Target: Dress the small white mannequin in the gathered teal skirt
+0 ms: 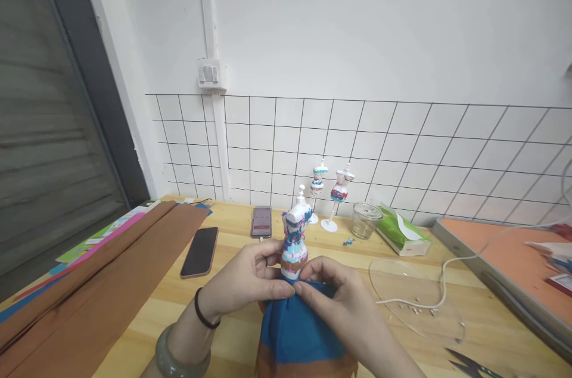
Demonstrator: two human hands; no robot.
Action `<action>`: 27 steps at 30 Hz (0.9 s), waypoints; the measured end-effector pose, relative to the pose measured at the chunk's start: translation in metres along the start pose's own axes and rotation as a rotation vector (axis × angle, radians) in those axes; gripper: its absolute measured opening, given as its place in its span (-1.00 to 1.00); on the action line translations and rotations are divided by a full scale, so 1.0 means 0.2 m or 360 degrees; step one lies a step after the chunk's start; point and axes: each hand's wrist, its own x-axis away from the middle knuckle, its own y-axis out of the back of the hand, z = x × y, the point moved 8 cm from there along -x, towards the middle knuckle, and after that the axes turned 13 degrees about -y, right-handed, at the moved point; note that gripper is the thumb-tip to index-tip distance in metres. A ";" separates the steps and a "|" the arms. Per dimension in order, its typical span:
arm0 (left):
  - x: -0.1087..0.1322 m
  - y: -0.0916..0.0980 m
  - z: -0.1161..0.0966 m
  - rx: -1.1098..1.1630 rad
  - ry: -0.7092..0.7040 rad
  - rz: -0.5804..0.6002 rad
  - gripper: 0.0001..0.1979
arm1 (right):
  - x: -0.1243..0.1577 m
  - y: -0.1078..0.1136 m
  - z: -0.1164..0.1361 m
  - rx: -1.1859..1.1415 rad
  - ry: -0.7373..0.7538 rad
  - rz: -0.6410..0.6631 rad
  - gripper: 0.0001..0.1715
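Observation:
A small white mannequin (295, 241), streaked with blue, pink and brown, stands upright between my hands. Below its waist spreads a blue skirt (299, 330) with a brown lower band; its material could be paper or cloth, I cannot tell which. My left hand (259, 276) pinches the skirt's top edge at the waist, its fingers curled behind the figure. From the other side, my right hand (330, 288) pinches the same edge, thumb and forefinger near my left thumb. The mannequin's stand is hidden by the skirt.
Two similar mannequins (339, 193) on stands are at the back, beside a glass jar (366, 220) and a green tissue pack (403, 232). Two phones (200, 253) lie left of centre. Brown sheets (107, 282) cover the left side. At right are a clear disc (402, 282) with beads, a cord and scissors (469, 364).

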 end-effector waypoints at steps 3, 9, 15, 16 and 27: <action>0.00 -0.01 0.00 -0.0036 0.0006 -0.0015 -0.62 | -0.01 0.00 0.00 -0.0008 -0.0011 0.0005 -0.91; -0.01 0.00 -0.02 -0.0243 -0.0018 -0.0064 -0.68 | -0.03 -0.01 -0.03 0.0098 0.0037 0.0006 -0.87; 0.00 0.11 -0.06 -0.0353 -0.0054 -0.0403 -0.69 | 0.09 0.05 0.13 0.0565 0.0621 -0.0282 -0.66; 0.00 0.13 -0.06 -0.0335 -0.0062 -0.0477 -0.70 | 0.13 0.04 0.17 0.0651 0.0754 -0.0257 -0.56; 0.02 0.17 -0.04 -0.0013 -0.0045 -0.0755 -0.75 | 0.30 -0.14 0.30 0.1172 0.1503 -0.0579 -0.75</action>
